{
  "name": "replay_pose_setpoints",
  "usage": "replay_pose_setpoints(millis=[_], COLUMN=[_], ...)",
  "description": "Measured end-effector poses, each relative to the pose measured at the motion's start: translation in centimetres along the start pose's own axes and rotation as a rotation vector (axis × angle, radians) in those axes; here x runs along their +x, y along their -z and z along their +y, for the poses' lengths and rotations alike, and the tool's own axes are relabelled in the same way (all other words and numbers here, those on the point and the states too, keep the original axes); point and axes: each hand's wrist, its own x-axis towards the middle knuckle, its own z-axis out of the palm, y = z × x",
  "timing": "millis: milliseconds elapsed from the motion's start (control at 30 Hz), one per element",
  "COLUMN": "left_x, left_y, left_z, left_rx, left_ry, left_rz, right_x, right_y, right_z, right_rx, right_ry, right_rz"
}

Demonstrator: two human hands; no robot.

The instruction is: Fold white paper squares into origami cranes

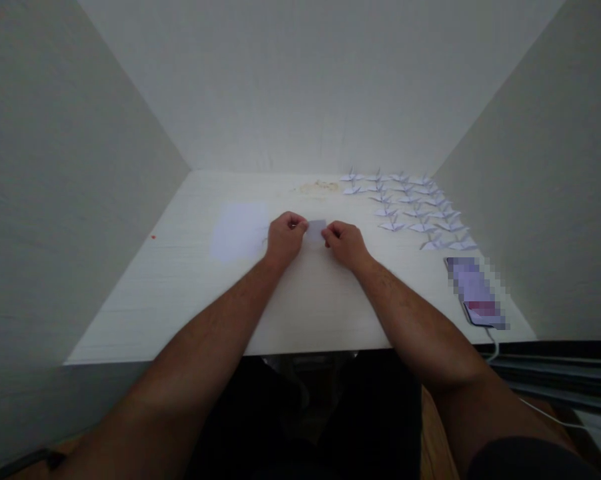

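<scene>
A small pale folded piece of paper (pixel 316 231) lies on the white table (pixel 190 280) between my two hands. My left hand (pixel 284 238) pinches its left edge with curled fingers. My right hand (pixel 344 243) pinches its right edge the same way. Both forearms reach in from the near edge of the table. A stack of pale paper sheets (pixel 239 231) lies flat just to the left of my left hand.
Several small folded paper cranes (pixel 410 207) stand in rows at the back right. A phone (pixel 475 292) with a white cable (pixel 495 347) lies at the right near edge. A faint brownish stain (pixel 318 188) marks the far table. Plain walls close in three sides.
</scene>
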Motion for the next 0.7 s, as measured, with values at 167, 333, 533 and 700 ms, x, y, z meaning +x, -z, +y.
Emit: replay_pose_setpoints(millis=[167,333,533,700], left_x=[0.1,0.6,0.7,0.7], left_y=[-0.3,-0.7,-1.0,-0.9], left_z=[-0.1,-0.7,-0.3,-0.2], left_rx=[-0.114,-0.187,-0.283,-0.303], left_ry=[0.051,0.039,0.084,0.116], left_rz=[0.013,0.042,0.044,-0.036], right_x=[0.5,0.9,1.4,0.7], right_y=[-0.2,-0.5,-0.3,-0.1], right_z=[0.4,0.9,1.2,0.8], right_rx=[0.055,0.023,0.065,0.059], right_ry=[0.031,0.048,-0.046,-0.054], right_rz=[-0.010,0.006,-0.002,-0.007])
